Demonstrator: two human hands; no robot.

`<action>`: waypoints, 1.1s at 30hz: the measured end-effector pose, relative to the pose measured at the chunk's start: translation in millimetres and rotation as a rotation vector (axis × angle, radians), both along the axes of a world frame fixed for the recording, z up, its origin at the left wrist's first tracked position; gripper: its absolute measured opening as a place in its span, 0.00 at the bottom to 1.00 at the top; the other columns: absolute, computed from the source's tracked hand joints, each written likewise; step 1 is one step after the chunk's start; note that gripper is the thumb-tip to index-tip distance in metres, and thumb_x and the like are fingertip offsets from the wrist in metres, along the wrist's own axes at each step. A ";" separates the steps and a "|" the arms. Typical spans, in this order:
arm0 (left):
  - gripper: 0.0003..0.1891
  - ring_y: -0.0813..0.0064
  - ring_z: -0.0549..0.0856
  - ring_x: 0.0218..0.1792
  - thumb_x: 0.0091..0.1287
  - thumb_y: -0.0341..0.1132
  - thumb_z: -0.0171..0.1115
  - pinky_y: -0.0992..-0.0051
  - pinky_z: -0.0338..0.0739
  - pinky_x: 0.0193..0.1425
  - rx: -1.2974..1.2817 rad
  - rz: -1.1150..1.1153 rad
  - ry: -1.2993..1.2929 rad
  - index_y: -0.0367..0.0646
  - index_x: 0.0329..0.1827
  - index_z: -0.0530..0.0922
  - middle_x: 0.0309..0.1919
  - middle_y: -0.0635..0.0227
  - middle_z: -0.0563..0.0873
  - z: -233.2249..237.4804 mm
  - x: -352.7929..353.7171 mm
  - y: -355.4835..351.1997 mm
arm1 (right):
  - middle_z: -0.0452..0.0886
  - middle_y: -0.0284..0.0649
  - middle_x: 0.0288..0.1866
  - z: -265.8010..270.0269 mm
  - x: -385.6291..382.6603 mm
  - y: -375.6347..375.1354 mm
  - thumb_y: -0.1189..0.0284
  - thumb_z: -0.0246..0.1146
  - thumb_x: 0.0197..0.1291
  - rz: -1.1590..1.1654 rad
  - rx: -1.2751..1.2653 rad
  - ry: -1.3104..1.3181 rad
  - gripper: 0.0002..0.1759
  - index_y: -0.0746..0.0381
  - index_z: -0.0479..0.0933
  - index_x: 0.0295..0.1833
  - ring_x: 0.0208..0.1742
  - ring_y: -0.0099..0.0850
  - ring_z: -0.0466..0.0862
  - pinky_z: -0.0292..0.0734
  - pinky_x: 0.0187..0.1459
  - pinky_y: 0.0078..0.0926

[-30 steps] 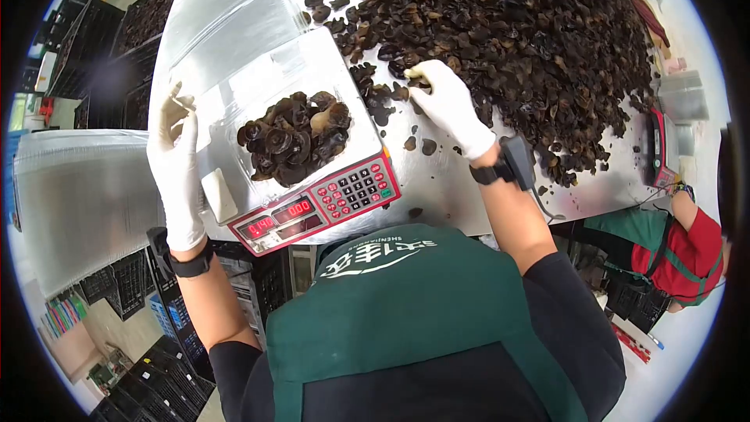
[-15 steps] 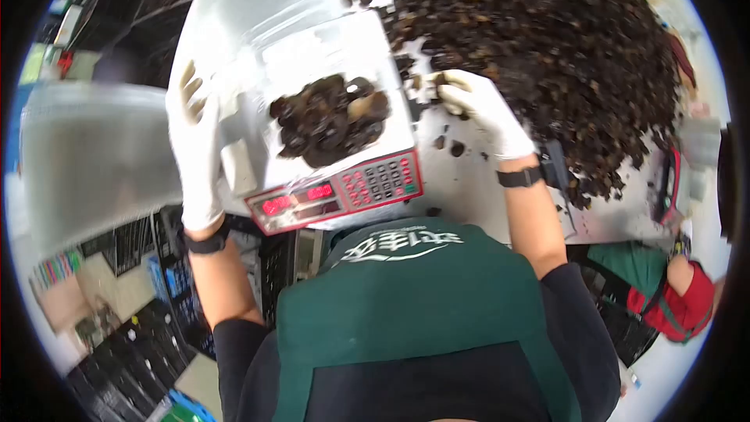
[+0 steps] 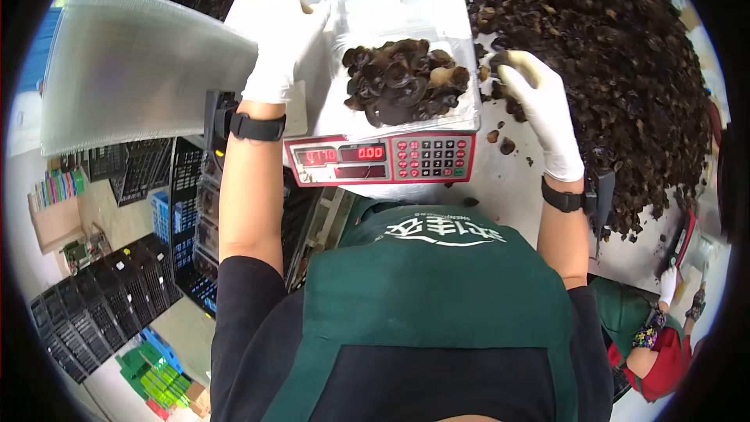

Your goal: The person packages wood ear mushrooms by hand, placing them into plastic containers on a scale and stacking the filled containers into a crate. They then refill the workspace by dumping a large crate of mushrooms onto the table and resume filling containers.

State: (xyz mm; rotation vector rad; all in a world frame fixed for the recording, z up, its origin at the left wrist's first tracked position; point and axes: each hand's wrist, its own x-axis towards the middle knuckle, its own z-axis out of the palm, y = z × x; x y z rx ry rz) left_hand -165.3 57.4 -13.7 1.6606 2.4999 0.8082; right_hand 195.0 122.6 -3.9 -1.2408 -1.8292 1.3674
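On a red-framed digital scale sits a clear plastic tray with a heap of dark wood ear mushrooms in it. My left hand, in a white glove, is beside the tray's left edge, thumb and fingers apart, holding nothing I can see. To the right of the scale, my gloved right hand has thumb and fingertips closed around a dark wood ear piece. The scale's red digits are lit, the right-hand one showing 0.00.
A large pile of wood ear mushrooms covers the right of the metal table. Loose pieces lie near the scale. A translucent sheet-like stack stands at left, above black crates. Another person is at lower right.
The view has shifted, so the scale and tray appear farther right. My left hand has turned, fingers now toward the tray's upper left. My right hand stays by the pile's edge.
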 end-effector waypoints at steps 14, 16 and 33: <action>0.21 0.69 0.81 0.54 0.65 0.27 0.60 0.69 0.77 0.58 0.260 -0.290 -0.257 0.44 0.62 0.81 0.55 0.61 0.82 43.8 41.1 -84.9 | 0.81 0.30 0.34 4.3 -39.6 -0.5 0.72 0.65 0.67 -0.050 0.387 0.130 0.13 0.64 0.82 0.54 0.32 0.16 0.76 0.71 0.35 0.14; 0.20 0.63 0.81 0.54 0.64 0.27 0.60 0.65 0.77 0.59 0.114 -0.314 -0.058 0.48 0.61 0.83 0.56 0.58 0.81 60.9 71.1 -113.1 | 0.80 0.28 0.33 8.1 -18.4 -5.8 0.72 0.59 0.71 -0.065 0.118 0.141 0.17 0.62 0.78 0.62 0.32 0.16 0.77 0.72 0.34 0.14; 0.42 0.86 0.76 0.28 0.69 0.21 0.60 0.85 0.73 0.35 0.116 -0.106 -1.266 0.50 0.84 0.51 0.31 0.74 0.77 17.0 119.7 -148.6 | 0.82 0.36 0.34 1.9 -6.4 -54.1 0.76 0.54 0.71 0.195 -0.327 0.258 0.32 0.64 0.58 0.79 0.28 0.18 0.78 0.73 0.33 0.15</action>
